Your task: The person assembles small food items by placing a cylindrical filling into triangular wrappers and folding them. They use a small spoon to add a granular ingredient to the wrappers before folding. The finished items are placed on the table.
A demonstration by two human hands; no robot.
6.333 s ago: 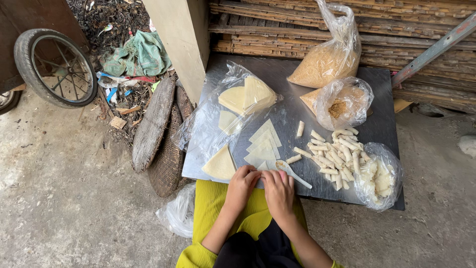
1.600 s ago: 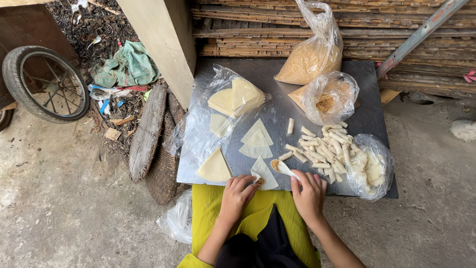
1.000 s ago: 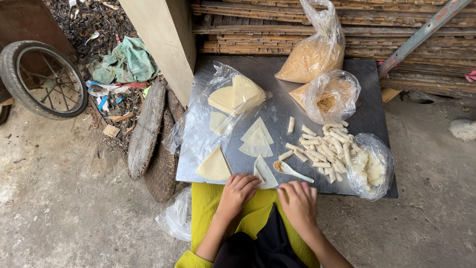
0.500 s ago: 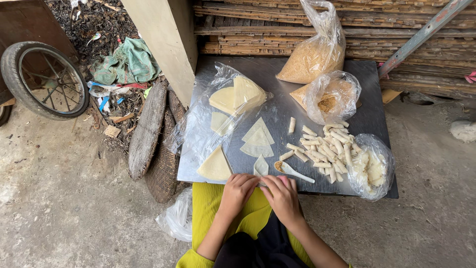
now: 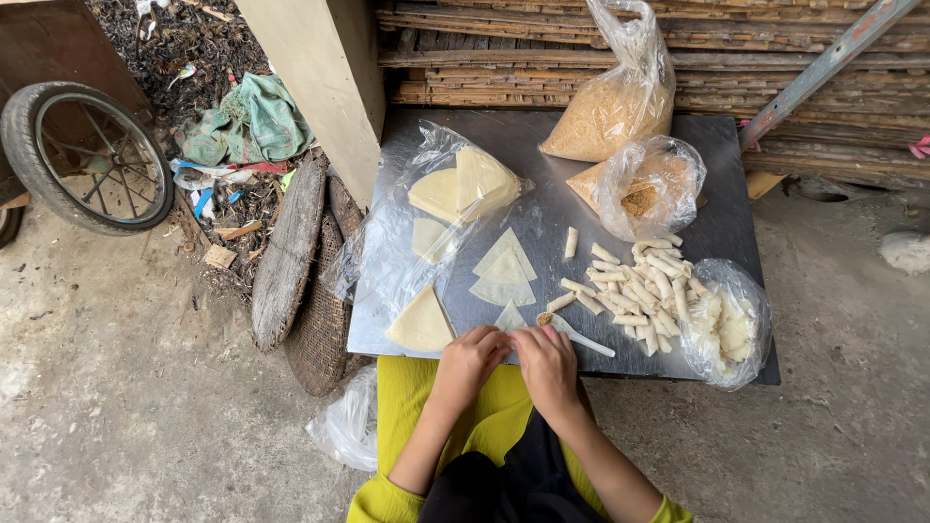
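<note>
Both hands — left hand and right hand — pinch a small pale triangular pastry wrapper at the near edge of the grey metal bench, fingers curled onto it — thin, limp, probably tear-prone, best held by its edges.

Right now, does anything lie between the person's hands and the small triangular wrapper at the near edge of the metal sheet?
Nothing visible does. The left hand and right hand already meet at the triangular wrapper, their fingers over its near edge. The white spoon lies just right of it, beside the right hand, not across the wrapper.
</note>
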